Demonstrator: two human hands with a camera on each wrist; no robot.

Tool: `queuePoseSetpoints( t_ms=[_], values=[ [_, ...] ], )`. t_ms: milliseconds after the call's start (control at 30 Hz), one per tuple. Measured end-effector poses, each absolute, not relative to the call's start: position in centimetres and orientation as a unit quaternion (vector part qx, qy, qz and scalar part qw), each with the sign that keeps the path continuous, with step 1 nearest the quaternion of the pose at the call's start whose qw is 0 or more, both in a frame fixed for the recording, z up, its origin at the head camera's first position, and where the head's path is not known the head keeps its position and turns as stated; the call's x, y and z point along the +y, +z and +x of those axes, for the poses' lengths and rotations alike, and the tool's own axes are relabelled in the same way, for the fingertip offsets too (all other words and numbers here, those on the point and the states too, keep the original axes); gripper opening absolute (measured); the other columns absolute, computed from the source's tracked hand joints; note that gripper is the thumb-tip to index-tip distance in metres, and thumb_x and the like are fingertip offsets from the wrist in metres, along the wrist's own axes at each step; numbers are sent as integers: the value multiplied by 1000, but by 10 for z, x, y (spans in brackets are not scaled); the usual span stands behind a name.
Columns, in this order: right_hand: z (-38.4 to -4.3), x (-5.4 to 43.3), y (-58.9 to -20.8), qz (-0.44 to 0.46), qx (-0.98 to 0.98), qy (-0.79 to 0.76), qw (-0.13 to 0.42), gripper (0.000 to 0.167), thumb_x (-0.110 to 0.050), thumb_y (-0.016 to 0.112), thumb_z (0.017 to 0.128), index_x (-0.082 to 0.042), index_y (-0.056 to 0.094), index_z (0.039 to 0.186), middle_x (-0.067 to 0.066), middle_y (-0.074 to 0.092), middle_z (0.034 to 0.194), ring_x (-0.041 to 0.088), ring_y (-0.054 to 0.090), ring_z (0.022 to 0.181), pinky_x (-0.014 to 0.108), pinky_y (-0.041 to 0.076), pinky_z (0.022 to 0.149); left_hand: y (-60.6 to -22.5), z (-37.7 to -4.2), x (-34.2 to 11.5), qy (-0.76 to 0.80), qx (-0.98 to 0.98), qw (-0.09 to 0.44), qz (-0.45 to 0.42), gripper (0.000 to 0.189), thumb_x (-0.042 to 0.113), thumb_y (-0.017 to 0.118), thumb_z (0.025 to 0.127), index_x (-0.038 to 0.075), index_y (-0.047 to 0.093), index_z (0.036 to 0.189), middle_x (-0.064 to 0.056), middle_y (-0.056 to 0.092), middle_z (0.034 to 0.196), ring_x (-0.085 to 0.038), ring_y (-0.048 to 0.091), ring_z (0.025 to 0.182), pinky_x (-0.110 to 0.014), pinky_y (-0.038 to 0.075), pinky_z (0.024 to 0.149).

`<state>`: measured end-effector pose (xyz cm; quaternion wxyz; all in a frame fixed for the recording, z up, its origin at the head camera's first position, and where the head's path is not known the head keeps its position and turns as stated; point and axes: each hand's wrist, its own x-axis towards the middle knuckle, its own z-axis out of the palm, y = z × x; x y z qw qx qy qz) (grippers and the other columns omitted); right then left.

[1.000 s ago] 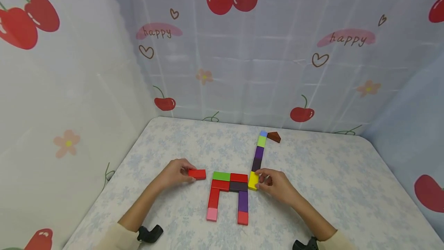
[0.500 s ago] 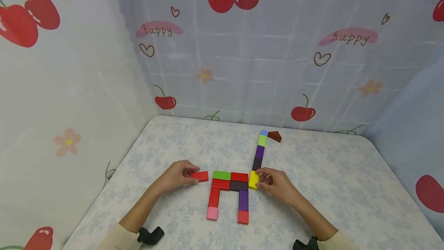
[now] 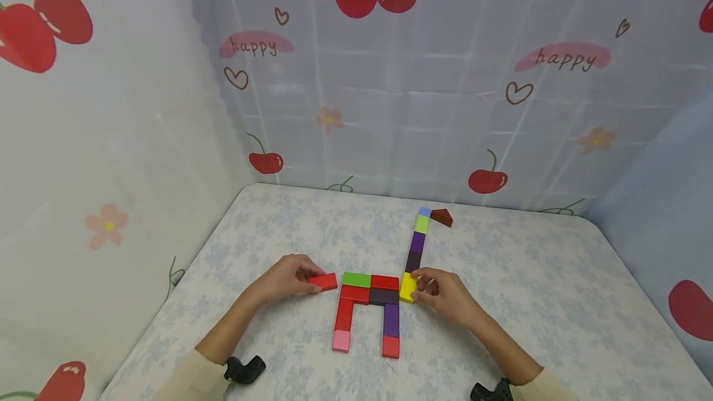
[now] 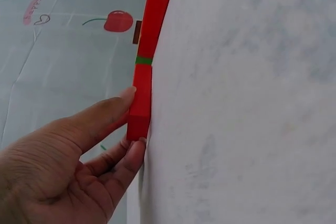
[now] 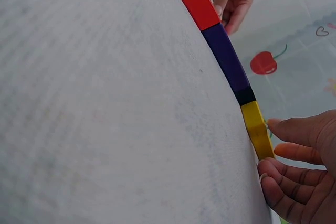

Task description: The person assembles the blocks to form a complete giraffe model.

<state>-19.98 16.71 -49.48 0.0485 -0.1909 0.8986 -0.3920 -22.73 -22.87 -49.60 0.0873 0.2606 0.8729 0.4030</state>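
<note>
In the head view my left hand [image 3: 289,277] pinches a red block [image 3: 323,281] between thumb and fingers, just left of a flat figure of blocks. The block lies slightly tilted, its right end close to the green block [image 3: 356,280]. My right hand [image 3: 445,296] has thumb and forefinger on the yellow block [image 3: 407,288] at the figure's right side. The left wrist view shows the thumb along one side of the held red block [image 4: 140,95], fingertips at its near end. In the right wrist view, fingertips sit right at the yellow block [image 5: 256,127].
Red, dark and purple blocks form the body, with a pink block [image 3: 341,341] and a red block [image 3: 391,346] ending two legs. A column of dark, purple [image 3: 418,241], light green and blue blocks rises to a brown piece [image 3: 442,216]. A printed curtain [image 3: 379,110] backs the table [image 3: 501,258].
My left hand has moved the red block a little to the right, nearer the green block, and the block has turned slightly. My right hand has stayed at the yellow block.
</note>
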Motion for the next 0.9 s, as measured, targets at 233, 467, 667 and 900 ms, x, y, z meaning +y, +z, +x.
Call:
queuePoseSetpoints(
  t_ms=[233,467,667,900],
  values=[
    [-201,168,-496,-191,899,-391,49,34,-13,79,89,-5,69,121,-1,62,87,14,58,71,23,52,61,-492,-240,-227,411,864,135,259,31,16,87,82,9,79,111,-2,71,101,-20,63,88,-28,53,76],
    [-200,168,-494,-186,901,-390,51,35,-14,79,89,-5,69,122,-2,63,87,13,58,72,22,53,63,-492,-244,-228,415,856,137,278,33,16,87,81,7,79,112,-4,70,99,-22,63,89,-28,53,76],
    [-200,167,-494,-184,901,-389,51,33,-13,79,90,-6,70,121,-2,62,87,12,57,71,23,52,62,-493,-242,-228,421,847,139,291,34,18,87,82,8,78,114,-3,71,101,-21,63,90,-29,54,78],
    [-200,167,-495,-183,901,-390,47,32,-12,79,89,-6,70,120,-3,62,86,12,57,71,22,52,61,-494,-242,-227,426,841,142,303,35,16,86,83,8,77,116,-3,70,103,-20,65,92,-30,56,80]
  ],
)
